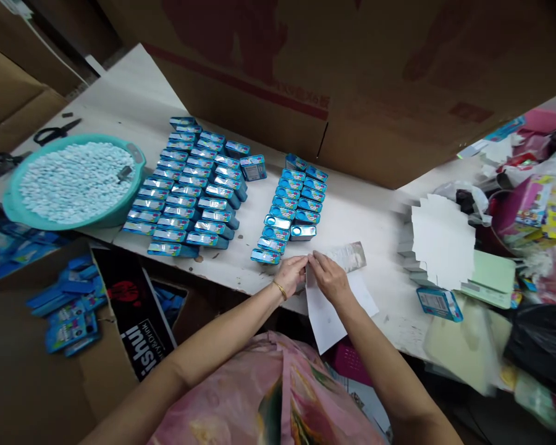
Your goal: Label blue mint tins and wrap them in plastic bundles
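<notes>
Tabletop (377, 222), cardboard carton (370, 123) standing behind.
Left hand (291, 275), right hand (328, 277): fingertips meeting beside white sheet (327, 318); grip unclear.

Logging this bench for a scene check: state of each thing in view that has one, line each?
Basin: nearly full of pale blue pellets
Blue boxes: set in two groups of rows
Large carton: standing behind them
Lower carton: open, blue packets inside
Scissors: lying flat
White sheet: partly off the table
Left hand: fingers bent, grip unclear
Right hand: beside it, grip unclear
</notes>
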`<act>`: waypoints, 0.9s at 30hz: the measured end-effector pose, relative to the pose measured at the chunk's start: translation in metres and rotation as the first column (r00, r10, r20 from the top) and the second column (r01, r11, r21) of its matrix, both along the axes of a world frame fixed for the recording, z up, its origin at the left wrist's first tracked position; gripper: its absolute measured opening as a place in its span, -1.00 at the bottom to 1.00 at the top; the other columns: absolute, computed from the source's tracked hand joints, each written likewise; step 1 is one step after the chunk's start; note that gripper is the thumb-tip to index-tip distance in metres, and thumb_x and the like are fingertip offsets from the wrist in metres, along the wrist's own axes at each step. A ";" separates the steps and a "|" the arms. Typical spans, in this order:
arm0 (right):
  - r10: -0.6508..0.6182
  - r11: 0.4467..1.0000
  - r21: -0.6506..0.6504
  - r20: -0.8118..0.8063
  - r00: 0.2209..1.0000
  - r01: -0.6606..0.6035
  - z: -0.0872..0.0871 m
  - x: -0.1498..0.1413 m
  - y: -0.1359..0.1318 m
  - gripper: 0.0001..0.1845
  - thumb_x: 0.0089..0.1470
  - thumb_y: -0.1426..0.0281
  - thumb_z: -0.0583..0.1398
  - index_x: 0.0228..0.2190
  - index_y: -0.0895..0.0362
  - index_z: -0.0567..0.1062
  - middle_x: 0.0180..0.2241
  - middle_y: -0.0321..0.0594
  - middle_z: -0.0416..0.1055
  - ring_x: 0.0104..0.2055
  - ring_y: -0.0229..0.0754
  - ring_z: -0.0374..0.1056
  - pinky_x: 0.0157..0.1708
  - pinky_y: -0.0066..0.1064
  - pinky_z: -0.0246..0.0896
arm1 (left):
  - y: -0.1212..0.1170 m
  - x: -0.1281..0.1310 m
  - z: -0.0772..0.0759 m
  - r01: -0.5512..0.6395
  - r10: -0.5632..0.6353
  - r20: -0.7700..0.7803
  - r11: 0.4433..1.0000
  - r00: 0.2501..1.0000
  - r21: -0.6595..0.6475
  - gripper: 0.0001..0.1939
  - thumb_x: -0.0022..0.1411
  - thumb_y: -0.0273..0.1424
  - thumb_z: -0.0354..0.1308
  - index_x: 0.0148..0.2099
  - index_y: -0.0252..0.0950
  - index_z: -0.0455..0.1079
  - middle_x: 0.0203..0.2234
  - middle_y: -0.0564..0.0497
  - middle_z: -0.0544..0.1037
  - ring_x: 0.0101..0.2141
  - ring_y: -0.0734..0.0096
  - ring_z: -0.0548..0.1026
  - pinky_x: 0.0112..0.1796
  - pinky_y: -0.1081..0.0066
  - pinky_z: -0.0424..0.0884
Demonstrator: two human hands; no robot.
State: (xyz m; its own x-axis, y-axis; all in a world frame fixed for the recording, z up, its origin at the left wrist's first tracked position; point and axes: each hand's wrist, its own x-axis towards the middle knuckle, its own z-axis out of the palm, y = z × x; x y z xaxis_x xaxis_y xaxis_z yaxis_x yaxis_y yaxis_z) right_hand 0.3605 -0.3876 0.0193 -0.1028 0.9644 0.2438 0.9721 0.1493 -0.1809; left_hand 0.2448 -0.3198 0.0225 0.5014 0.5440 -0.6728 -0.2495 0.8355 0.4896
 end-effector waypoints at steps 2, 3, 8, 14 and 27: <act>-0.082 0.995 -0.061 -0.090 0.993 0.077 0.010 0.002 -0.004 -0.71 0.11 0.48 -0.02 -0.18 0.15 0.42 -0.12 -0.05 0.36 -0.12 -0.16 0.29 -0.18 -0.34 0.20 | 0.001 0.005 -0.007 -0.002 0.002 0.002 1.000 1.000 -0.011 -0.74 -0.20 -0.31 0.29 -0.45 -0.37 0.38 -0.60 0.05 0.43 -0.56 0.56 0.38 -0.48 0.50 0.30; -0.132 0.988 -0.100 -0.138 0.982 0.118 0.017 0.003 -0.006 -0.74 0.10 0.44 0.00 -0.23 0.13 0.44 -0.14 -0.06 0.38 -0.15 -0.15 0.31 -0.19 -0.33 0.20 | 0.003 0.008 -0.012 -0.007 0.007 -0.004 1.000 1.000 -0.014 -0.75 -0.17 -0.32 0.27 -0.44 -0.37 0.38 -0.59 0.03 0.44 -0.55 0.53 0.39 -0.45 0.47 0.32; -0.320 0.942 -0.265 -0.523 0.790 0.206 0.052 0.010 -0.012 -0.80 0.05 0.38 0.05 -0.37 0.09 0.48 -0.31 -0.18 0.44 -0.24 -0.19 0.33 -0.21 -0.34 0.22 | 0.008 0.017 -0.040 0.021 -0.002 -0.223 0.997 0.975 0.081 -0.82 -0.11 -0.36 0.21 -0.44 -0.38 0.38 -0.55 -0.04 0.49 -0.43 0.36 0.45 -0.33 0.34 0.35; -0.540 0.829 -0.496 -0.831 0.136 0.259 0.067 0.005 0.007 -0.84 -0.15 0.30 0.21 -0.49 0.13 0.49 -0.54 -0.28 0.41 -0.47 -0.28 0.29 -0.44 -0.43 0.19 | 0.004 -0.007 -0.038 -0.011 0.100 -0.293 0.957 0.951 0.290 -0.76 -0.15 -0.46 0.23 -0.32 -0.30 0.44 -0.16 -0.04 0.45 -0.04 0.30 0.30 -0.04 0.40 0.16; -0.534 0.781 -0.603 -0.780 -0.325 0.163 0.057 -0.049 0.059 -0.75 -0.36 0.36 0.32 -0.50 0.17 0.48 -0.55 -0.30 0.42 -0.56 -0.36 0.28 -0.63 -0.55 0.06 | 0.046 -0.058 0.013 -0.149 0.166 -0.071 0.969 0.984 0.195 -0.56 -0.20 -0.40 0.31 -0.18 -0.30 0.37 -0.36 0.02 0.47 -0.40 0.56 0.39 -0.39 0.52 0.23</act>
State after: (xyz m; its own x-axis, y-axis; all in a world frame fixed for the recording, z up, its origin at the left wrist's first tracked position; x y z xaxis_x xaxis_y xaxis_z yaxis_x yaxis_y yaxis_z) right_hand 0.3117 -0.3284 0.0759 0.4174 0.7295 -0.5419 -0.4602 -0.3445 -0.8183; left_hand 0.1866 -0.2742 0.0353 0.3437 0.7327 -0.5874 -0.3207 0.6795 0.6599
